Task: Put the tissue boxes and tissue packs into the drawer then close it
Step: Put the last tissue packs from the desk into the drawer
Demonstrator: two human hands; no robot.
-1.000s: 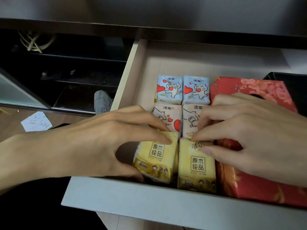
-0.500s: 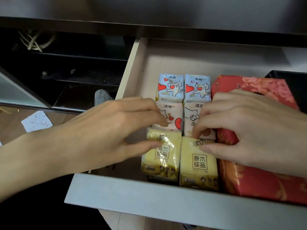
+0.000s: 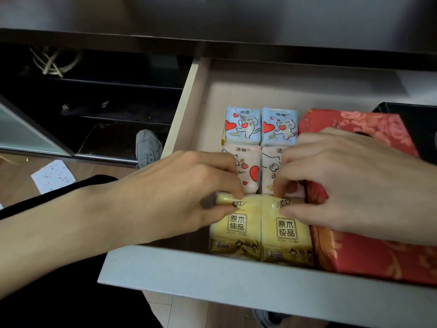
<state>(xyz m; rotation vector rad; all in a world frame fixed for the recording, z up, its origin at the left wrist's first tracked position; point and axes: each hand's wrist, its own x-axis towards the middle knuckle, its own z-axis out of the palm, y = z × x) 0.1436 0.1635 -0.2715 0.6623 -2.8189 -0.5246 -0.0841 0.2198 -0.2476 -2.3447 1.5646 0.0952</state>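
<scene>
The drawer point(image 3: 212, 268) stands pulled out, its grey front nearest me. Inside lie two blue tissue packs point(image 3: 260, 125) at the back, two pink-white packs point(image 3: 248, 171) in the middle and two yellow packs side by side at the front. My left hand point(image 3: 179, 192) pinches the top edge of the left yellow pack point(image 3: 236, 230). My right hand point(image 3: 343, 183) has its fingertips on the top edge of the right yellow pack point(image 3: 287, 233) and rests across the red floral tissue box point(image 3: 369, 252), which lies along the right side.
A black container point(image 3: 416, 129) sits at the drawer's far right. The dark cabinet top point(image 3: 212, 43) overhangs the drawer's back. Left of the drawer are dark open shelves with cables point(image 3: 54, 60), a grey shoe point(image 3: 147, 147) and a paper card point(image 3: 53, 176) on the wooden floor.
The left yellow pack went from tilted to flat against the right one. My left hand shifted right onto its top edge. My right hand stayed on the right pack and the red box.
</scene>
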